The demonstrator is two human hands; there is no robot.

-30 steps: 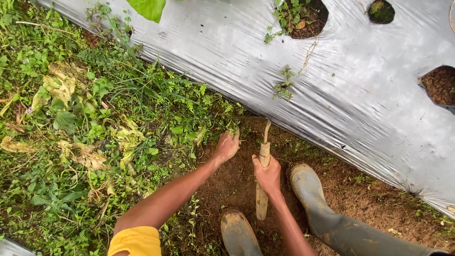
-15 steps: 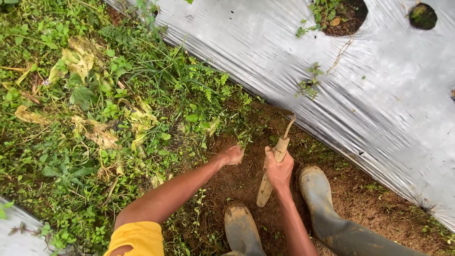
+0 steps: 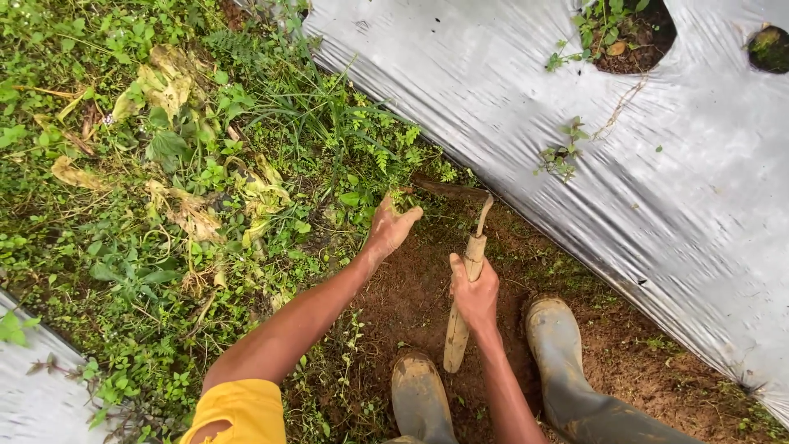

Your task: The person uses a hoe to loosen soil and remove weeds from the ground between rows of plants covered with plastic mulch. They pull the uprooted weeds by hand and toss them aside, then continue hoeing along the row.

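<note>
Fingers of the right hand [image 3: 474, 293] wrap the wooden handle [image 3: 460, 316] of one small hoe, the grip closed near its upper end; its curved metal blade [image 3: 450, 189] bites the soil just beyond. The left hand [image 3: 389, 228] pinches a tuft of green weeds [image 3: 403, 200] beside that blade. Two muddy rubber boots [image 3: 567, 362] stand on bare brown soil [image 3: 411, 296]. Silver plastic mulch [image 3: 526, 107] covers the bed, with two planting holes [image 3: 633, 33] holding earth and small plants.
</note>
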